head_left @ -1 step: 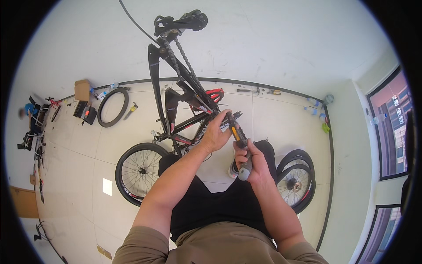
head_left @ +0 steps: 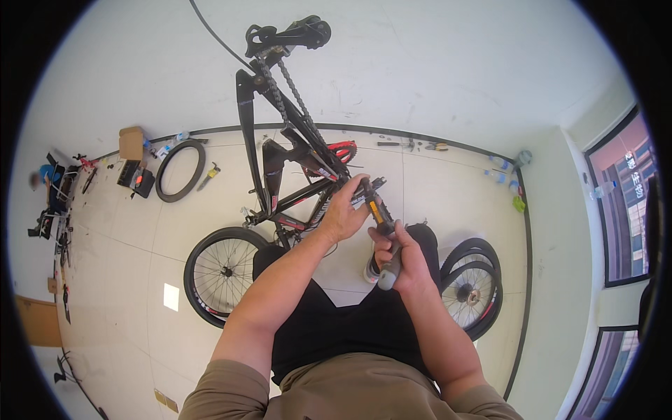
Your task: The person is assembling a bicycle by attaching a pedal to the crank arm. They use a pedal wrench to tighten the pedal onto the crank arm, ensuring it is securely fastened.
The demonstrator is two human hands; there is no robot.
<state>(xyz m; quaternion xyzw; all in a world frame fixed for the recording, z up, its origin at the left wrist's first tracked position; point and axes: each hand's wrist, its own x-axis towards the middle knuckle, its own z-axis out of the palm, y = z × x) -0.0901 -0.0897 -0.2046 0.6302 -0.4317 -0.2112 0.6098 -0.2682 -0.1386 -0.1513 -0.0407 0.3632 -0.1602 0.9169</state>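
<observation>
In front of my knees, a black bicycle pedal [head_left: 379,212] with an orange reflector sits beside the black bike frame [head_left: 271,171]. My left hand [head_left: 343,215] is closed round the pedal's far end, its fingertips curled over the top. At the near end, my right hand [head_left: 406,259] grips a grey-handled tool [head_left: 392,269], whose rounded butt points toward me. The tool's working end is hidden by my fingers and the pedal. A chain [head_left: 273,87] runs up the frame to the rear derailleur [head_left: 308,31], which stands highest.
A wheel [head_left: 226,271] lies left of my legs, and more wheels [head_left: 476,290] lie right. Along the far wall are a loose tyre [head_left: 162,175], a yellow-handled tool [head_left: 208,176], a cardboard box [head_left: 131,143], pliers [head_left: 437,146] and bottles [head_left: 500,164]. Bike parts [head_left: 63,203] line the left wall.
The butt of the grey handle has tipped slightly to the left and toward me. Both hands keep nearly the same places.
</observation>
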